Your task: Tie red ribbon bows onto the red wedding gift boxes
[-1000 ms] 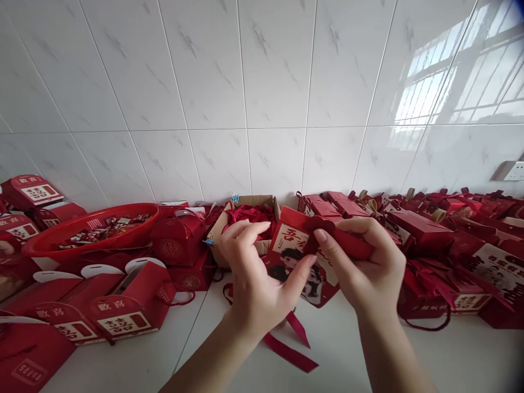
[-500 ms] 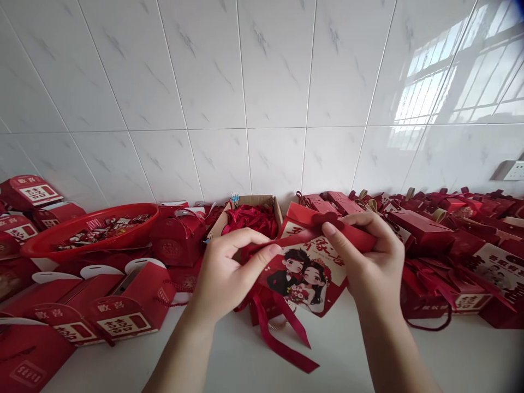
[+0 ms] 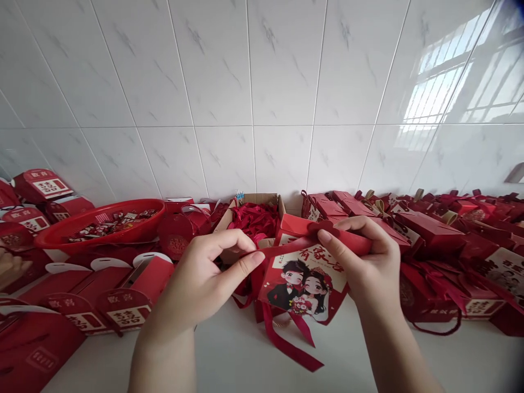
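A red ribbon stretches between my two hands. My left hand pinches its left part between thumb and fingers. My right hand grips the red top flap of a wedding favor box, its thumb pressing on the flap where the ribbon meets it. Printed on the box's front is a cartoon couple with lettering above. The box hangs tilted over the table. Below it, two dark red ribbon tails trail down. How the ribbon passes behind the box is hidden.
Behind my hands stands a cardboard box of red ribbons. To the left are a red basin of small packets and several red boxes. Many finished-looking red boxes crowd the right. Another person's hand shows at far left.
My left hand has drawn left along with the ribbon, away from the box. My right hand keeps its grip. The view has turned slightly left, and another person's hand has appeared.
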`<state>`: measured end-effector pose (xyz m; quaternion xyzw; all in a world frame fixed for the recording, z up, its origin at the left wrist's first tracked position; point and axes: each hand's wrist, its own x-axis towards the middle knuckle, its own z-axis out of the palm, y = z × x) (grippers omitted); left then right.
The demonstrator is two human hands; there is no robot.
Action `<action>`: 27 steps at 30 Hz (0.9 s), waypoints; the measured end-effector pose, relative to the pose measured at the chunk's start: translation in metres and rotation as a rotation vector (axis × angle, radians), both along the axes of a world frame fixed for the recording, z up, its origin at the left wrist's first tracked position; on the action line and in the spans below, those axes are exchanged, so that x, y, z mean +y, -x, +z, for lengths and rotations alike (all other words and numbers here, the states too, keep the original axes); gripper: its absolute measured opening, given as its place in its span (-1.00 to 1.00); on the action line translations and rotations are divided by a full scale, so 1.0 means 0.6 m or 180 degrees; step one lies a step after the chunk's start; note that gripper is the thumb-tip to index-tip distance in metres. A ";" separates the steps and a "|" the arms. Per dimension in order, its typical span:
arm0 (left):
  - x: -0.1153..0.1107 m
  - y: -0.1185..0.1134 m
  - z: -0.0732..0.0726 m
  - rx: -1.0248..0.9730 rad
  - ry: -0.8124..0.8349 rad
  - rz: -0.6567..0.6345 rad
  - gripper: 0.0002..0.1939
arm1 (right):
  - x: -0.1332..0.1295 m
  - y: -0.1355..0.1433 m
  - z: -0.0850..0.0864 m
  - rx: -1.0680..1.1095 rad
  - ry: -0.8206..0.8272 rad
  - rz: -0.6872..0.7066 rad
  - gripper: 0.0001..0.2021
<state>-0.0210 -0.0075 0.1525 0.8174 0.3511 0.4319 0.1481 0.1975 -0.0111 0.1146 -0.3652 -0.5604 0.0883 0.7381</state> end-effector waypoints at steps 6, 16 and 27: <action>0.012 0.011 -0.003 0.0319 0.0239 0.0224 -0.76 | 0.005 0.011 -0.005 -0.0022 -0.0016 0.0012 -0.81; -0.022 0.007 -0.004 -0.1116 -0.0736 0.0374 -0.97 | -0.011 0.000 0.003 -0.0768 -0.0227 0.0629 -0.81; -0.022 -0.030 -0.014 -0.2020 -0.0758 -0.0395 -0.92 | -0.033 0.005 0.003 -0.2181 -0.1136 0.1486 -0.86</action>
